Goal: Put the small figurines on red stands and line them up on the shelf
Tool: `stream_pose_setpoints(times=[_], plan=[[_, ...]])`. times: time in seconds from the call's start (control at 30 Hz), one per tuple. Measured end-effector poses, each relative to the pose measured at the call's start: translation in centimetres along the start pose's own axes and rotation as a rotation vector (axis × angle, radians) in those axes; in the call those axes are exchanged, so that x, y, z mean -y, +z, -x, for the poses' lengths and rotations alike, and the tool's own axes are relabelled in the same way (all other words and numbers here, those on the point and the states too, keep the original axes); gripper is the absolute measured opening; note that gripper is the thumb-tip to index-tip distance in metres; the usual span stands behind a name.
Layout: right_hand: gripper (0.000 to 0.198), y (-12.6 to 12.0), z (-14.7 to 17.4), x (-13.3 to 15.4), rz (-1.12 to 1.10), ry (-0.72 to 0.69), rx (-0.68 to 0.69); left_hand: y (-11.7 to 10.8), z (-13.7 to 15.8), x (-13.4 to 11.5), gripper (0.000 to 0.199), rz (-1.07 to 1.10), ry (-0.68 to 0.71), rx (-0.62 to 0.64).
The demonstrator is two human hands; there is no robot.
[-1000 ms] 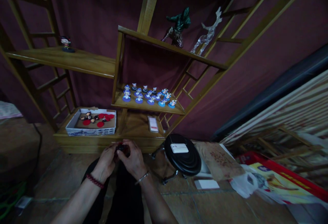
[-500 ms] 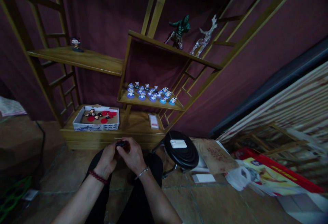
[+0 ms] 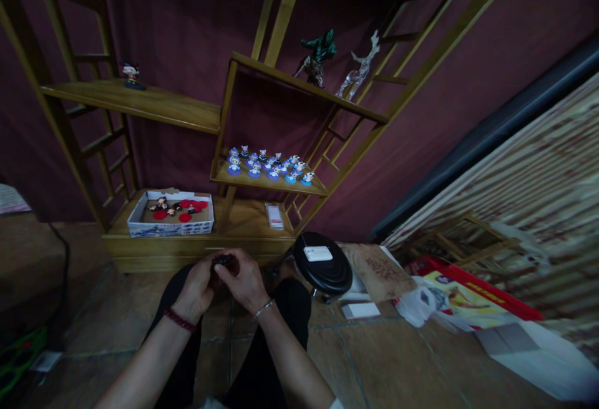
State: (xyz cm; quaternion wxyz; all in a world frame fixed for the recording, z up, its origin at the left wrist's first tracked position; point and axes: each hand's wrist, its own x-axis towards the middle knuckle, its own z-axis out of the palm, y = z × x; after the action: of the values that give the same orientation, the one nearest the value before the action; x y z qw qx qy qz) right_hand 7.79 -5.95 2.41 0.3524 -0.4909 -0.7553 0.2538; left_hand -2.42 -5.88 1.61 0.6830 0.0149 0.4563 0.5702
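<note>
A small dark object [image 3: 221,260], perhaps a figurine though the light is too dim to be sure, sits between the person's two hands. The fingers of the left hand [image 3: 199,285] and right hand [image 3: 244,279] are curled closed around it from either side. Beyond, on the lower shelf [image 3: 238,222], a white-walled box [image 3: 171,230] holds dark figures [image 3: 161,202] and red discs [image 3: 160,215]. Higher up, small figurines [image 3: 254,169] stand in rows on another shelf [image 3: 262,185]. At right, a black stool [image 3: 337,277] bears a white item [image 3: 318,254].
</note>
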Motion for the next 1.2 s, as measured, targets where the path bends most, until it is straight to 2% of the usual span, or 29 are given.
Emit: stream_pose_setpoints(times=[0.3, 0.67, 1.2], plan=[[0.021, -0.2, 0.3, 0.5, 0.013, -0.018, -0.007, -0.2, 0.3, 0.0, 0.018, 0.010, 0.007, 0.032], [0.023, -1.1, 1.0, -0.2, 0.030, 0.007, -0.023, 0.2, 0.1, 1.0, 0.017, -0.027, -0.033, 0.082], [0.022, -0.9, 0.6, 0.2, -0.019, 0.005, 0.006, -0.2, -0.1, 0.5, 0.017, -0.019, -0.010, 0.060]])
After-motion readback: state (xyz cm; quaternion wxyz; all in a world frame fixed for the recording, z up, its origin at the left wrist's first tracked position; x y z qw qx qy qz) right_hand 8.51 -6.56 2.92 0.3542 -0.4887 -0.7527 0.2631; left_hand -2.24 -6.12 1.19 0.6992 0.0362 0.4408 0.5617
